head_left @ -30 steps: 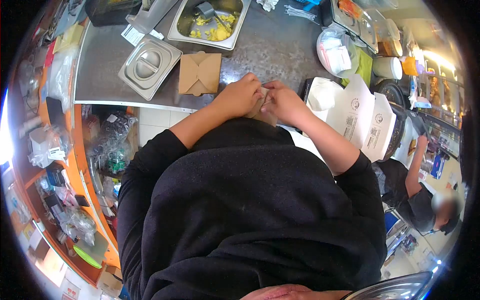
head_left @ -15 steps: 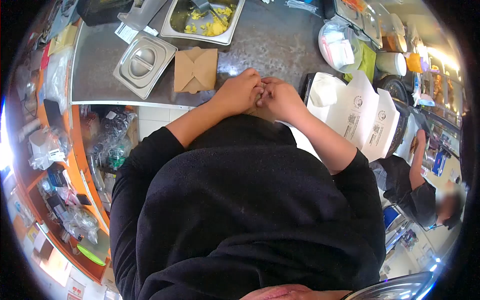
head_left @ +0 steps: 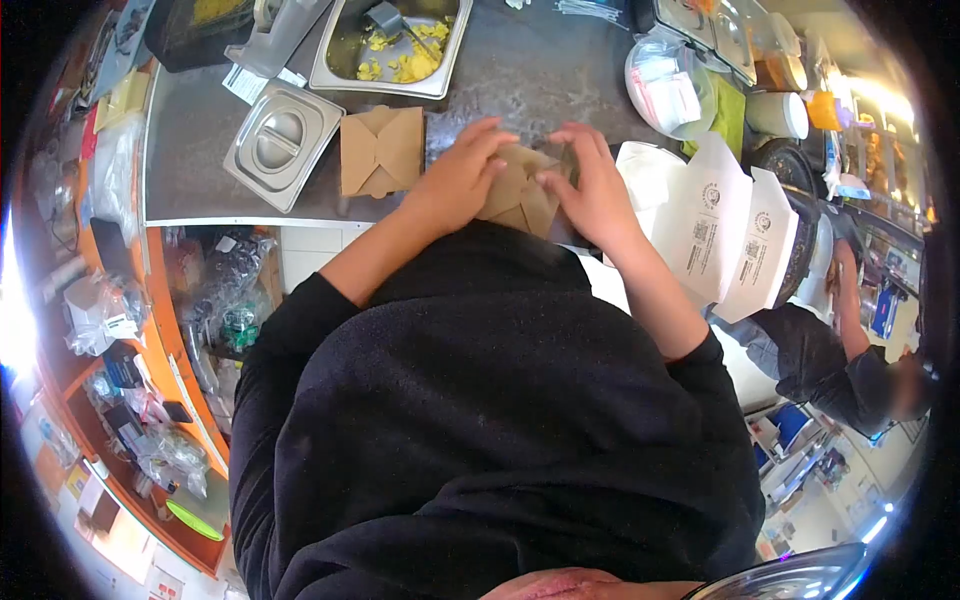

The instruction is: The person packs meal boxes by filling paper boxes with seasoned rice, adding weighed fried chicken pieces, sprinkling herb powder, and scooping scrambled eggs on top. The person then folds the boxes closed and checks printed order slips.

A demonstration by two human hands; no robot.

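A brown cardboard takeout box [head_left: 522,195] with folded top flaps sits at the counter's near edge, close to my body. My left hand [head_left: 455,180] is at its left side, fingers apart and curved toward the far corner. On the other side is my right hand [head_left: 597,190], fingers spread, its thumb reaching over the top flaps. A second closed brown box [head_left: 382,152] stands to the left of my left hand. Beyond it, a steel pan [head_left: 455,75] holds chopped yellow food and a scoop [head_left: 386,17].
A steel lid [head_left: 283,145] lies on the dark counter [head_left: 190,190] at left. Open white printed cartons [head_left: 720,225] stand to the right, near a plastic-wrapped bowl [head_left: 665,90] and a white cup [head_left: 778,115]. Another person [head_left: 815,355] is at far right.
My hands, earlier pinched together over the box, have moved apart to its two sides, and its folded top now shows. The view has shifted slightly.
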